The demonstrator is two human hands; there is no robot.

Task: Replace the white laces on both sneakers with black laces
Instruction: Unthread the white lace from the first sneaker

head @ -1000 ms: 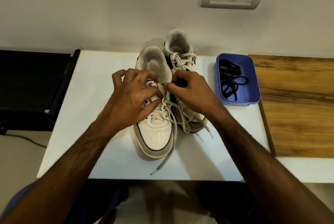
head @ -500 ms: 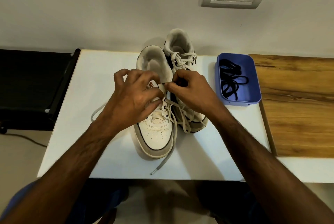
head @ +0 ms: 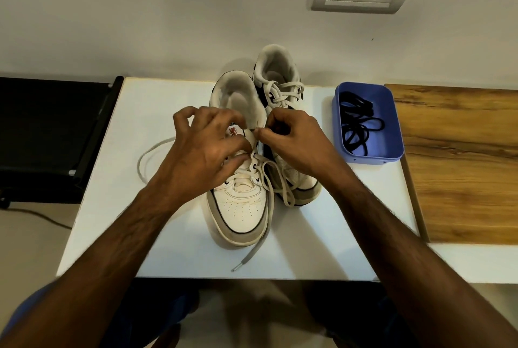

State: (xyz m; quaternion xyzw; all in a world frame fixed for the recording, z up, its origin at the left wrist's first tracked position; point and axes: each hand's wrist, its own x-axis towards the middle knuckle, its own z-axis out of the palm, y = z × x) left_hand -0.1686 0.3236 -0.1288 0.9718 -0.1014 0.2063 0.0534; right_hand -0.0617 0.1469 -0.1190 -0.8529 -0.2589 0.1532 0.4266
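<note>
On the white counter (head: 173,235) 2 white sneakers stand side by side, toes toward the person, and both hands are busy at the top of the nearer sneaker (head: 241,207). The right hand (head: 294,145) has its fingers curled, thumb and forefinger pinching a bit of white lace (head: 266,196) at the upper eyelet on that side. The left hand (head: 207,148) is bent like a claw over the tongue, its fingertips down among the crossings; whether it actually has hold of a strand I cannot tell, since the hand hides it. 1 loose end trails off past the toe toward the counter edge, and another loops out to the left of the wrist, so I judge this shoe is partly unlaced. The farther sneaker (head: 280,78) is laced and tied, untouched. The black laces (head: 357,126) lie coiled in the blue tray (head: 392,134) just to the right, well within reach. To do this step well, I would draw the lace out 1 crossing at a time, pulling straight out of the eyelet rather than sideways, while the left hand steadies the tongue and keeps the shoe from sliding. The slack hanging over the neighbouring shoe could snag, so it is worth lifting clear first.
</note>
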